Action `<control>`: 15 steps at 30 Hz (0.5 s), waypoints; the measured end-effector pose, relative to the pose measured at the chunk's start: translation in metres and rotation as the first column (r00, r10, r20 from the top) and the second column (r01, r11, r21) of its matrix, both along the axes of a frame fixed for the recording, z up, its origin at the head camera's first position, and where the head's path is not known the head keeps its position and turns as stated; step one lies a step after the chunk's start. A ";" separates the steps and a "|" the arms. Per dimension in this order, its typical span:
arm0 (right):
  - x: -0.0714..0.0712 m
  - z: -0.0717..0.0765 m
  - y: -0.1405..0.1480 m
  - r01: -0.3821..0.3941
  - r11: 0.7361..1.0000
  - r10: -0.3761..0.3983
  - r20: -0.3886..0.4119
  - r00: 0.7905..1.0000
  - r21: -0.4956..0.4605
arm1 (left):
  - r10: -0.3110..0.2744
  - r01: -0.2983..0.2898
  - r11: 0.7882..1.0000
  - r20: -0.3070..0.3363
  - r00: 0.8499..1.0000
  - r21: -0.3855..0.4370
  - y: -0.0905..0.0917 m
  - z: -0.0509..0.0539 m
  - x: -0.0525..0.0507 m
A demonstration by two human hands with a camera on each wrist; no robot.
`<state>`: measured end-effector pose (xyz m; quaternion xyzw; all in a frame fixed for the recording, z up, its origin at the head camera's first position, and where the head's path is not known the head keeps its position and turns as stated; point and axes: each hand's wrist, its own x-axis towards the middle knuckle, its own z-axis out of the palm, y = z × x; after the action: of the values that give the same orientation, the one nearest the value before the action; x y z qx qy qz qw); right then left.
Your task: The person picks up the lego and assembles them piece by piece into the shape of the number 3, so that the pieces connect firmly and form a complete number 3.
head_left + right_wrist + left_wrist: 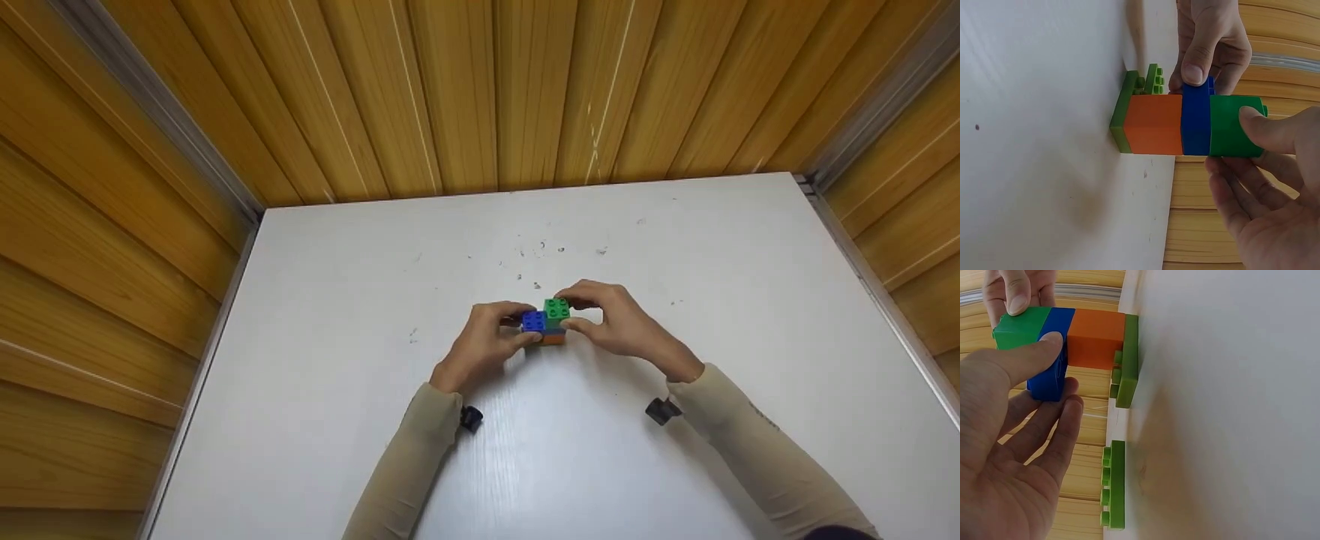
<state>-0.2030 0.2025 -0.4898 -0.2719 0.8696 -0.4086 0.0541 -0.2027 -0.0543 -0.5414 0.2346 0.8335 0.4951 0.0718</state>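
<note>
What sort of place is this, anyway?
Probably a booth set up for recording handwork, though that is a guess: wood-patterned panels enclose a white table on three sides, metal strips line the corners, and a small black device sits at each wrist.

Base piece [1130, 363] on table [337, 262]. Lower block [1155, 125] on base piece's right end. Middle block [533, 321] on lower block, overhanging left. Top block [556, 308] on middle block's right end. Left hand [486, 339] at middle block's left, right hand [615, 319] right of top block. Second flat piece [1117, 486] left of base piece. Wall [525, 97] behind table.
</note>
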 end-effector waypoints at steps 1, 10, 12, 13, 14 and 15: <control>0.000 -0.002 0.000 0.004 1.000 -0.003 0.013 1.000 -0.018 | -0.001 0.001 1.000 -0.004 1.000 -0.007 0.000 0.000 0.000; 0.003 -0.016 0.003 0.052 0.987 -0.043 0.062 0.997 -0.153 | 0.000 0.000 1.000 0.004 1.000 -0.006 0.000 0.001 0.000; 0.003 -0.018 0.003 0.055 0.986 -0.046 0.064 0.997 -0.157 | -0.003 0.003 1.000 0.011 1.000 0.001 -0.001 0.000 0.000; 0.004 -0.019 0.003 0.057 0.986 -0.047 0.064 0.997 -0.157 | -0.004 0.003 1.000 0.017 1.000 0.005 -0.002 0.000 0.001; 0.004 -0.020 0.003 0.058 0.986 -0.048 0.064 0.997 -0.157 | -0.005 0.005 1.000 0.018 1.000 0.010 -0.003 0.000 0.001; 0.004 -0.020 0.003 0.058 0.986 -0.049 0.061 0.997 -0.156 | -0.006 0.006 1.000 0.018 1.000 0.011 -0.004 0.000 0.001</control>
<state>-0.1990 0.2051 -0.5100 -0.2400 0.8396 -0.4851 0.0463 -0.2020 -0.0583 -0.5411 0.2330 0.8294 0.5015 0.0795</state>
